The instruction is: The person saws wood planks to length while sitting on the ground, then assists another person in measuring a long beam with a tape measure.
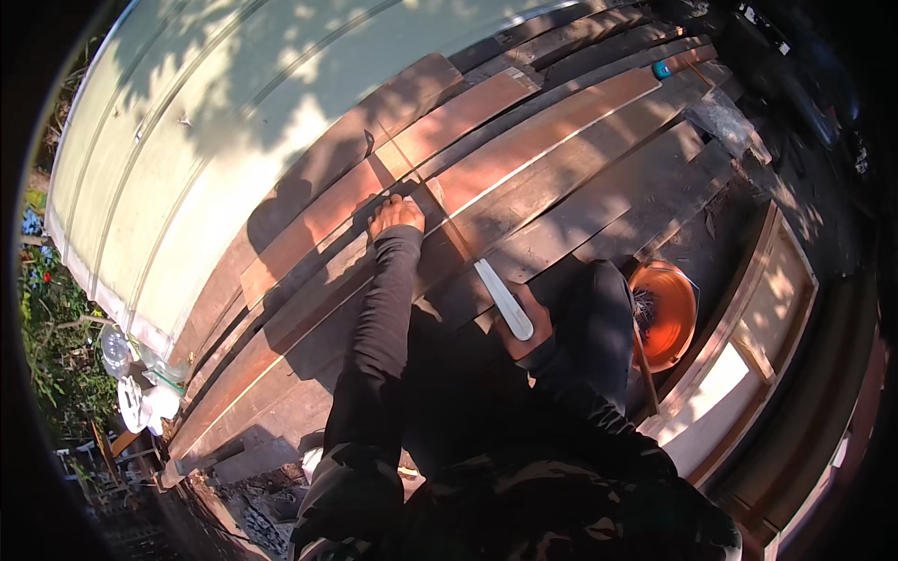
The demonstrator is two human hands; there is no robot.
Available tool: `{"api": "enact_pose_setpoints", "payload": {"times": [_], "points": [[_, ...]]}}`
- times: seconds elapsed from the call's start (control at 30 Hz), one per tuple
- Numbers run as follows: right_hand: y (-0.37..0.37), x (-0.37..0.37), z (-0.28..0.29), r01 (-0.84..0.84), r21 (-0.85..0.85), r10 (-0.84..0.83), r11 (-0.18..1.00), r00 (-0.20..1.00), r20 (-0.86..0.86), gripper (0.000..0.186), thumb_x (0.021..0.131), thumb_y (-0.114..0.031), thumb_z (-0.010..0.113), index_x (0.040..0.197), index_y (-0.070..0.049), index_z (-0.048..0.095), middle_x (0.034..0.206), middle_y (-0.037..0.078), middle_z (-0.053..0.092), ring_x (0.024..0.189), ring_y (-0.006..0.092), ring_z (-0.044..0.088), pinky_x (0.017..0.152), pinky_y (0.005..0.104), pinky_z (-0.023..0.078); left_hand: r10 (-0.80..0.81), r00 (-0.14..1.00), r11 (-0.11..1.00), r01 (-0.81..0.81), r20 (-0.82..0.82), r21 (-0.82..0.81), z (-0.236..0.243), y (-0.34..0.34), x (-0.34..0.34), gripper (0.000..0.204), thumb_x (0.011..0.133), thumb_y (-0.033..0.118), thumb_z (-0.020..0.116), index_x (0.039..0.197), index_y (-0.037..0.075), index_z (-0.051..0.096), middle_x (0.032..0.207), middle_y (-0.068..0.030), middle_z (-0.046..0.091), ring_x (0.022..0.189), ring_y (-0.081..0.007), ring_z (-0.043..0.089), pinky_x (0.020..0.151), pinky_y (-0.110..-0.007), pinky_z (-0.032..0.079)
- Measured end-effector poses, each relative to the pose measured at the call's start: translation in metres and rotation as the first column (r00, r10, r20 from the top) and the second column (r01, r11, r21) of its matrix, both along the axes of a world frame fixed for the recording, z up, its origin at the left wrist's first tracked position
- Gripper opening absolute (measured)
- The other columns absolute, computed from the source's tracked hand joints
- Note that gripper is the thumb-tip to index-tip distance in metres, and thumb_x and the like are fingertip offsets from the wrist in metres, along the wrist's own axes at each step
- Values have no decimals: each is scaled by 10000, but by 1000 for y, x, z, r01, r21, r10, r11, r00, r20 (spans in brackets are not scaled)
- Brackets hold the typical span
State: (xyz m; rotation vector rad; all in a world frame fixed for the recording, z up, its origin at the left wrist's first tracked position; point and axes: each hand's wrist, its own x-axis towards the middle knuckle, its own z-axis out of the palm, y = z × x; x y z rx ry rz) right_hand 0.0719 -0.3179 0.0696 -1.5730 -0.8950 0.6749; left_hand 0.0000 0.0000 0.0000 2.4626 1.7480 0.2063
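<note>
My right hand (529, 323) is closed around the white handle of a hand saw (506, 301). The saw's long thin blade slants away up and to the left, across reddish-brown wooden planks. Just left of the blade, my left hand (398, 214) bears down with bent fingers on a wooden plank (552, 131), close to its edge. Shade from my body falls over the planks around both hands, so whether the teeth are inside the wood is hard to make out.
More boards (599, 220) lie side by side. A pale ribbed sheet (187, 159) spans the far left. To the right are an orange bucket (687, 313) and a wooden frame (786, 248). A teal round item (661, 70) and a clear plastic bag (725, 120) lie farther off.
</note>
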Motion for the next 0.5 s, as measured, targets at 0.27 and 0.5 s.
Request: {"api": "enact_pose_setpoints", "payload": {"times": [0.27, 0.5], "points": [[-74, -19, 34, -93, -69, 100, 993, 990, 95, 487, 803, 8, 586, 1286, -32, 543, 989, 160, 714, 913, 233, 721, 797, 289, 522, 20, 1000, 983, -23, 17, 181, 19, -8, -34, 334, 881, 315, 489, 1002, 47, 649, 1034, -143, 683, 1022, -315, 632, 885, -480, 469], [152, 6, -32, 28, 58, -34, 998, 994, 103, 394, 756, -59, 664, 1132, -80, 550, 843, 156, 647, 803, 350, 673, 695, 393, 517, -37, 987, 974, 70, -153, 214, 6, 28, -21, 232, 962, 230, 466, 1033, 74, 623, 1043, -120, 692, 1043, -298, 641, 882, -480, 501]]}}
